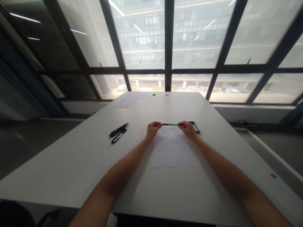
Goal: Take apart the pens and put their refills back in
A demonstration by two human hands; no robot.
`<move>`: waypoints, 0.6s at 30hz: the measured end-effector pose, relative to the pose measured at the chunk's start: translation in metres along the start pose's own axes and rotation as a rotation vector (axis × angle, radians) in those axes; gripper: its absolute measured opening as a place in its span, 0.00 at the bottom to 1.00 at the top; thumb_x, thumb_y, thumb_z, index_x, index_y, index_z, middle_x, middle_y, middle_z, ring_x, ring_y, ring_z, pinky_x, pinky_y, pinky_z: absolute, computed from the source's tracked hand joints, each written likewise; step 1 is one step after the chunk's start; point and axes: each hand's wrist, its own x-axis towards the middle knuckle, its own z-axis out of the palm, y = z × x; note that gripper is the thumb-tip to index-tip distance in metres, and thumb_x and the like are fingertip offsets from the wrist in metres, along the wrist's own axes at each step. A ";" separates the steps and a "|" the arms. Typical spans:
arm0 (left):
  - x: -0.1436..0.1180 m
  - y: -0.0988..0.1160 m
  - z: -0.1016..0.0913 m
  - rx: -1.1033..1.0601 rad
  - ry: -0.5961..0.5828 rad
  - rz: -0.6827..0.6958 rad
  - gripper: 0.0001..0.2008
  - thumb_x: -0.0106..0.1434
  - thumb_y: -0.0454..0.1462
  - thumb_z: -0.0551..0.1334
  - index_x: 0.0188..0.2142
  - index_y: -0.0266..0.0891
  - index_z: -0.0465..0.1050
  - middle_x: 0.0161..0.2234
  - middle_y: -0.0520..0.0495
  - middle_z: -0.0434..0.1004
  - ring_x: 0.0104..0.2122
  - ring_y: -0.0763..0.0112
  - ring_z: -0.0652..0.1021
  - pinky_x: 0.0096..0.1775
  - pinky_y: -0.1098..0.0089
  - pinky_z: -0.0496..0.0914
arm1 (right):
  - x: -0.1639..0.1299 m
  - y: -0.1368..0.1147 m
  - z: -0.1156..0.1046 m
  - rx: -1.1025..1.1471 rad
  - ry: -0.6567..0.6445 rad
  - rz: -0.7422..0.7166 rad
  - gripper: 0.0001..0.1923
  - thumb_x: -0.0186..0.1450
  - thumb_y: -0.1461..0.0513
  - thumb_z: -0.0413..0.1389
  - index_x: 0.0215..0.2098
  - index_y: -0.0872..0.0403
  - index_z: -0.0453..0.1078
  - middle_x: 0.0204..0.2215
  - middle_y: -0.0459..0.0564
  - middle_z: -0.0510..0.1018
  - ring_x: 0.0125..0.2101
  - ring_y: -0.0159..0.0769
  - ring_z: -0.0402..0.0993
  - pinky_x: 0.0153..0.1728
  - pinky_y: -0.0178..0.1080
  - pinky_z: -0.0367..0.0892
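where a black-and-green pen (170, 124) lies level just below the frame's centre, the left hand (153, 128) and right hand (187, 128) pinch its opposite ends between closed fingertips. paper (174, 151) spreads below it; dark pens (120, 135) lie centre left, coloured pens (196, 127) beside the right hand, on a white table (71, 170).

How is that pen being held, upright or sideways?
Sideways: the pen runs roughly level across the view, one end in the left hand, the other in the right hand. I cannot tell whether it is capped.
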 end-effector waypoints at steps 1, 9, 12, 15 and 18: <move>0.000 -0.001 0.000 0.028 -0.014 0.024 0.14 0.52 0.45 0.70 0.29 0.35 0.79 0.24 0.48 0.77 0.25 0.72 0.74 0.31 0.71 0.69 | 0.000 0.001 0.000 -0.006 0.027 0.009 0.11 0.60 0.58 0.57 0.37 0.55 0.76 0.32 0.52 0.80 0.30 0.37 0.75 0.32 0.38 0.71; 0.000 -0.007 0.000 0.190 -0.021 0.064 0.12 0.55 0.42 0.68 0.36 0.38 0.81 0.34 0.45 0.82 0.31 0.67 0.78 0.35 0.69 0.71 | -0.001 0.002 0.000 -0.053 0.013 0.052 0.12 0.61 0.58 0.55 0.38 0.56 0.76 0.30 0.52 0.80 0.28 0.37 0.74 0.29 0.37 0.69; 0.000 -0.008 0.000 0.218 -0.020 0.068 0.10 0.55 0.41 0.68 0.34 0.38 0.81 0.34 0.45 0.82 0.32 0.67 0.78 0.35 0.68 0.71 | -0.001 -0.001 0.000 -0.061 0.006 0.065 0.12 0.61 0.58 0.54 0.37 0.56 0.76 0.29 0.52 0.80 0.28 0.37 0.74 0.28 0.37 0.68; 0.001 -0.009 0.000 0.231 -0.023 0.068 0.10 0.55 0.40 0.67 0.35 0.38 0.81 0.34 0.45 0.82 0.32 0.67 0.79 0.36 0.68 0.71 | -0.002 -0.004 0.000 -0.059 -0.009 0.071 0.12 0.62 0.57 0.54 0.37 0.56 0.75 0.28 0.51 0.79 0.28 0.37 0.73 0.28 0.36 0.68; 0.001 -0.011 0.000 0.238 -0.035 0.059 0.10 0.55 0.39 0.67 0.36 0.38 0.81 0.34 0.45 0.82 0.32 0.66 0.79 0.36 0.68 0.71 | -0.002 -0.005 0.000 -0.040 -0.021 0.075 0.12 0.62 0.56 0.53 0.36 0.55 0.74 0.27 0.50 0.78 0.27 0.36 0.73 0.27 0.36 0.67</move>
